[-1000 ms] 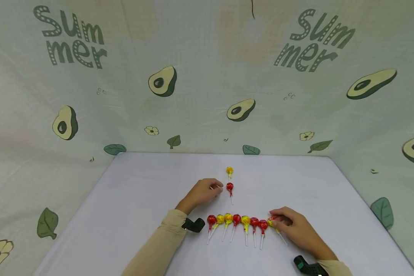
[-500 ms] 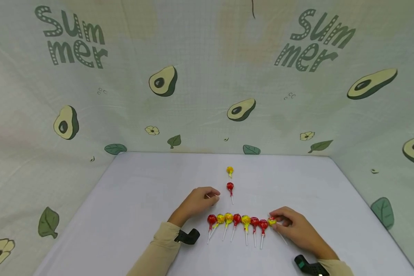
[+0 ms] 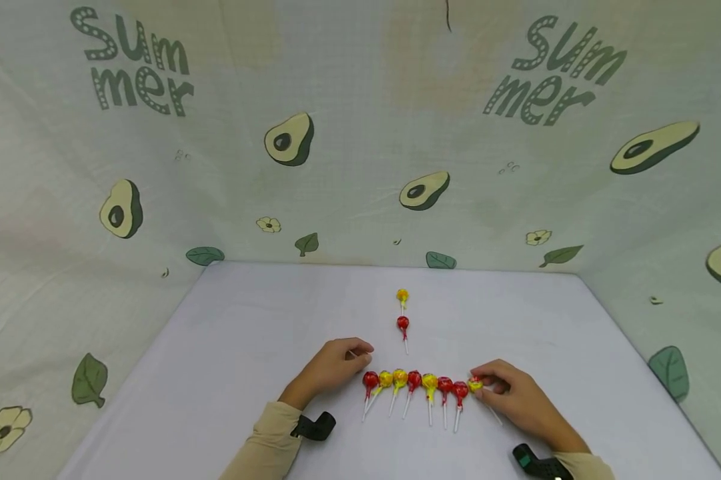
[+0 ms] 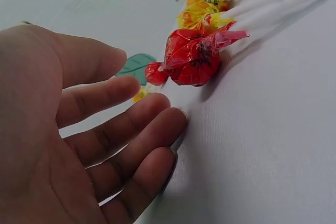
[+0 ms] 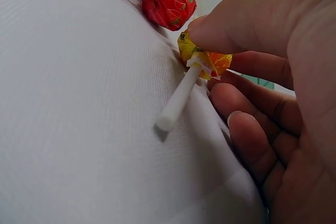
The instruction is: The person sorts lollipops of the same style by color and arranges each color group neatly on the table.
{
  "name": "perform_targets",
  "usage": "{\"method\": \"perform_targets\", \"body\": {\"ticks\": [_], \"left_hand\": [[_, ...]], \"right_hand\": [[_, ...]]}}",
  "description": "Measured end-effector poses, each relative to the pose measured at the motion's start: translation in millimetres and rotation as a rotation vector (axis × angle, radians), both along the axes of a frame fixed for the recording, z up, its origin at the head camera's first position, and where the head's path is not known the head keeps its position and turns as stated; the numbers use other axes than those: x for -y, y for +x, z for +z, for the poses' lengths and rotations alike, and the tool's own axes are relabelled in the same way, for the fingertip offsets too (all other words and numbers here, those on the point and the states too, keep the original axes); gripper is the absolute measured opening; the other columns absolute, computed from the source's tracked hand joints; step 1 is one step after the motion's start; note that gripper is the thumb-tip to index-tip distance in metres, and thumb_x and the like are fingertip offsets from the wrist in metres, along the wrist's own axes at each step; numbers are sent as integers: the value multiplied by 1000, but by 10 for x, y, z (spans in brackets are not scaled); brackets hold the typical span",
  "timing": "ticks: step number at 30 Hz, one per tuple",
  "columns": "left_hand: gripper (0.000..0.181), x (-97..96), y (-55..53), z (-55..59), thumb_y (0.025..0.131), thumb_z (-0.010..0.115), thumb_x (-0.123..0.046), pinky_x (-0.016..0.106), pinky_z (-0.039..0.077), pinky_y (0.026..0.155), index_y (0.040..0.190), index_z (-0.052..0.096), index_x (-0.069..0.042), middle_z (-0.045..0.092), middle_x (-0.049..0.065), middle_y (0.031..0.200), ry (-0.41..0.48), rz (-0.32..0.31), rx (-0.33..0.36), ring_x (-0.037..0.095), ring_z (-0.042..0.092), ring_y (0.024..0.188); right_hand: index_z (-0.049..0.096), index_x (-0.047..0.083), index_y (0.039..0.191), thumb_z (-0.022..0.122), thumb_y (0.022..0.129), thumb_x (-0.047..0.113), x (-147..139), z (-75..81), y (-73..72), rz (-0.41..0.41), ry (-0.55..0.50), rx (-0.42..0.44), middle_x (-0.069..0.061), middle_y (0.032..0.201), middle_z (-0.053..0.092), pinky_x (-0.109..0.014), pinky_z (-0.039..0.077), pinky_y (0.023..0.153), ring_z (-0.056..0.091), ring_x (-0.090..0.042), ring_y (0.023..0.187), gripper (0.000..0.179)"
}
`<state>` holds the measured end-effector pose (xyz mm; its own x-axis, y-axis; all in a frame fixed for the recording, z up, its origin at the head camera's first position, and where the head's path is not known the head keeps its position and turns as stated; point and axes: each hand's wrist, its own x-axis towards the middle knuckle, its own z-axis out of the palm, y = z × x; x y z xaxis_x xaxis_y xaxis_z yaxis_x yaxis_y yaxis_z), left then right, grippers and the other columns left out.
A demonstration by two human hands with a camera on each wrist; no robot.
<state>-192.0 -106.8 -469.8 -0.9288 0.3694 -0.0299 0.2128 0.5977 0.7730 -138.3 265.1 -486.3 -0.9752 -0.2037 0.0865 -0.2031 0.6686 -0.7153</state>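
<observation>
At right in the row point(image 3: 429, 382), the right hand point(image 3: 516, 397) is pinching a yellow lollipop point(image 5: 218, 62), perhaps touching its neighbour point(image 3: 459, 389); overpushing left could be skewing both. The left hand point(image 3: 329, 368) is holding nothing.

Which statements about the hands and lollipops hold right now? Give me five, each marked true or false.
1. The right hand pinches the end yellow lollipop of the row. True.
2. The left hand grips a lollipop. False: it holds nothing, its fingers near the end red lollipop.
3. Counting the pinched one, the row has eight lollipops. True.
4. The row's sticks point away from the person. False: they point toward the person.
5. Beyond the row, the far red lollipop lies nearer the person than the far yellow lollipop. True.
</observation>
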Motion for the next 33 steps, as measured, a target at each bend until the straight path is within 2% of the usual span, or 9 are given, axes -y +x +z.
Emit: {"method": "perform_targets", "body": {"ticks": [5, 12, 20, 33], "left_hand": [[25, 22, 52, 2, 99, 63, -33, 32, 50, 76, 116, 72, -18, 65, -11, 99, -1, -12, 12, 10, 59, 86], [27, 48, 144, 40, 99, 62, -33, 32, 50, 80, 119, 71, -16, 66, -12, 101, 1, -74, 22, 8, 59, 88], [26, 45, 223, 25, 97, 66, -34, 31, 50, 78, 117, 72, -18, 66, -16, 100, 9, -65, 52, 7, 58, 87], [25, 85, 250, -74, 93, 72, -27, 26, 49, 74, 115, 72, -16, 62, -13, 95, 54, -110, -16, 5, 58, 83]], "right_hand": [[72, 21, 113, 80, 87, 22, 1, -8, -4, -4, -1, 5, 9, 104, 64, -25, 48, 72, 57, -7, 83, 27], [72, 19, 114, 79, 87, 23, 9, 20, -2, 11, -25, 7, 7, 104, 64, -24, 47, 71, 55, -8, 83, 28], [73, 20, 112, 79, 87, 23, -8, 30, -14, 12, 4, -17, 9, 106, 64, -24, 47, 71, 55, -6, 84, 26], [71, 19, 106, 80, 85, 18, 19, 12, -10, -28, 21, -33, 8, 98, 63, -25, 47, 68, 54, -6, 79, 23]]}}
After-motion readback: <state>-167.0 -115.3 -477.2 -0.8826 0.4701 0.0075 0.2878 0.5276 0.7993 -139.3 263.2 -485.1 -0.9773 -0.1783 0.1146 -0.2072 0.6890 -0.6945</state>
